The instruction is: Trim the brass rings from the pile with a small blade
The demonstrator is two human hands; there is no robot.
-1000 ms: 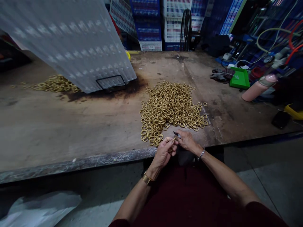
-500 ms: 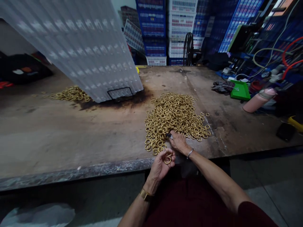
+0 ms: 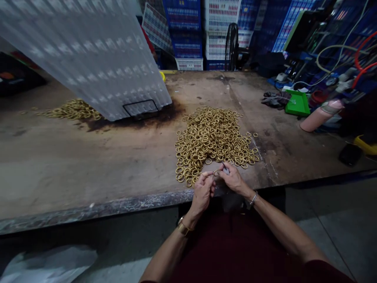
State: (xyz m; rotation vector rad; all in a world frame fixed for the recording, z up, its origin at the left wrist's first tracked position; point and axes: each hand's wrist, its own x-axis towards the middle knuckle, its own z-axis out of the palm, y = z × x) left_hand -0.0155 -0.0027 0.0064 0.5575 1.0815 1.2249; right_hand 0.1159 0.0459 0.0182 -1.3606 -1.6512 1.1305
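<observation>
A gold-coloured metal ring is pinched between the fingertips of my two hands, just in front of the pile. My left hand is closed on its left side; whatever lies inside the palm is hidden. My right hand closes on the ring's right side. It also keeps hold of a small grey tool with a dark tip, whose kind I cannot make out. Beyond both hands spreads a large pile of similar rings, and one loose ring lies at its near edge.
A tall stack of translucent ribbed sheets leans over a black wire frame. Behind it lies another ring pile. To the right are a green tray, a pink bottle and hoses. The worktable's front edge runs before me.
My right hand has drawn back from the pile toward my left hand. My left hand has turned and closed its fingertips; both now meet at a ring. The view has shifted slightly.
</observation>
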